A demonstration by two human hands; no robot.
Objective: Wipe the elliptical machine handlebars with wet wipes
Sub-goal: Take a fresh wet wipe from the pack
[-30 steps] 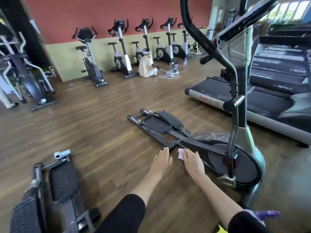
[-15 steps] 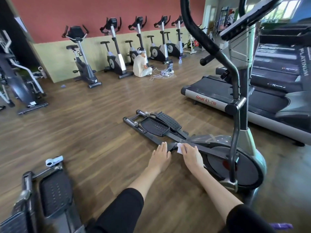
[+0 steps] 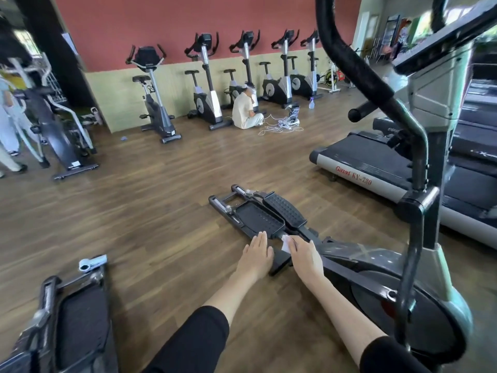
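Note:
A grey and black elliptical machine stands at the right, with its black curved handlebar rising across the top of the view. Its two black pedals lie low over the wooden floor. My right hand presses a white wet wipe onto the low bar just behind the near pedal. My left hand is flat beside it, fingers straight, over the floor at the pedal's edge. Both arms wear black sleeves.
A treadmill lies beyond the elliptical at the right. Another machine's pedal is at the lower left. Several exercise bikes line the far wall, where a person sits on the floor. Another person stands at the far left.
Both hands have slid forward along the low bar toward the pedals, the right one carrying the wipe. The view has turned slightly to the left.

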